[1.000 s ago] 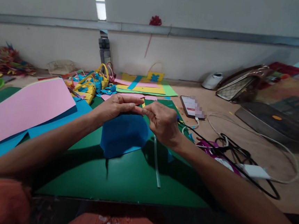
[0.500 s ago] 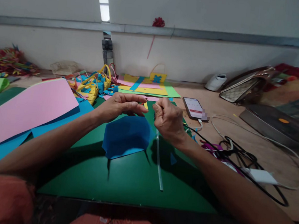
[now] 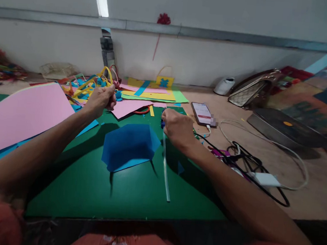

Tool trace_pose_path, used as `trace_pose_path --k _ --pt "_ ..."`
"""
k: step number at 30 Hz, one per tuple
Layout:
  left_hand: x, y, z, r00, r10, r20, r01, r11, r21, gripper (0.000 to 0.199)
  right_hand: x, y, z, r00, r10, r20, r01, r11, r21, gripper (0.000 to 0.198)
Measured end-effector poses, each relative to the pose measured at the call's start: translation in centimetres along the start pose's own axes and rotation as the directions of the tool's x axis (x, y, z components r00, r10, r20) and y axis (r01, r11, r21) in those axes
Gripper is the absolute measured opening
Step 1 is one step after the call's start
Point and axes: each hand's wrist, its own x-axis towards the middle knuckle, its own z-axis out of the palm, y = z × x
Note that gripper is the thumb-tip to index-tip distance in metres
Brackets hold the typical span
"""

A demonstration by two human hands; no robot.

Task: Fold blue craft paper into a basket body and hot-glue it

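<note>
On the green mat (image 3: 68,190) lies a blue folded paper piece (image 3: 129,148), its sides raised like a shallow open box. My right hand (image 3: 178,129) is closed around a mostly hidden glue gun, just beyond the blue paper's right end. A clear glue stick (image 3: 165,168) juts from it toward me, and some blue body shows by the fingers. To the left, my left hand (image 3: 100,100) is raised before a heap of yellow and blue paper strips (image 3: 82,87). Its fingers are curled together; what they hold, if anything, I cannot make out.
Pink sheets (image 3: 35,107) over blue paper cover the left side. Red-handled scissors (image 3: 142,111) lie partly under a pink sheet (image 3: 129,107). At right are a phone (image 3: 202,113), tangled black cables (image 3: 251,166), a white charger (image 3: 265,180), a dark case (image 3: 285,127) and a handbag (image 3: 250,90).
My left hand has moved left and away from my right hand, its fingers going from stretched to curled. The right hand keeps its grip. The view has shifted slightly right.
</note>
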Motion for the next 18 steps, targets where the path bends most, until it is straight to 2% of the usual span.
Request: trace_pose_path --k 3,5,8,10,11,12,14,15,16,18 --pt "0.50 -0.55 -0.22 0.997 -0.006 -0.078 0.009 0.999 0.035 0.045 -0.38 -0.11 0.25 0.999 -0.029 0.046 0.032 0.996 -0.085 0.023" --pt "0.67 -0.81 -0.37 0.996 -0.009 -0.093 0.013 0.999 0.037 0.038 -0.47 -0.16 0.18 0.997 -0.044 0.063 0.051 0.993 -0.110 0.026" --pt "0.65 -0.96 -0.51 1.000 0.006 -0.009 -0.006 0.999 0.032 0.004 -0.40 -0.20 -0.17 0.992 -0.126 0.017 0.127 0.979 -0.157 0.029" --pt "0.51 -0.95 -0.54 0.998 0.037 0.052 -0.043 0.993 0.110 0.015 -0.37 -0.18 -0.31 0.978 -0.205 -0.044 0.192 0.961 -0.199 0.034" --pt "0.43 -0.93 -0.55 0.997 0.052 0.048 -0.059 0.984 0.168 0.011 -0.39 -0.15 -0.31 0.971 -0.232 -0.051 0.217 0.954 -0.209 0.033" --pt "0.37 -0.92 -0.57 0.997 0.079 0.016 -0.080 0.969 0.232 0.008 -0.42 -0.11 -0.26 0.969 -0.243 -0.039 0.230 0.951 -0.205 0.032" --pt "0.30 -0.89 -0.63 0.983 0.163 -0.085 -0.126 0.935 0.332 0.032 -0.52 0.00 -0.08 0.970 -0.244 -0.009 0.239 0.957 -0.162 0.032" --pt "0.30 -0.89 -0.65 0.972 0.205 -0.112 -0.154 0.921 0.357 0.036 -0.57 0.05 0.01 0.965 -0.259 -0.026 0.254 0.958 -0.133 0.032" --pt "0.30 -0.89 -0.65 0.965 0.239 -0.109 -0.185 0.912 0.366 0.031 -0.62 0.09 0.09 0.958 -0.280 -0.066 0.273 0.957 -0.103 0.032" --pt "0.26 -0.89 -0.54 0.960 0.278 -0.044 -0.244 0.898 0.365 0.008 -0.72 0.14 0.14 0.937 -0.316 -0.149 0.315 0.949 -0.033 0.033"
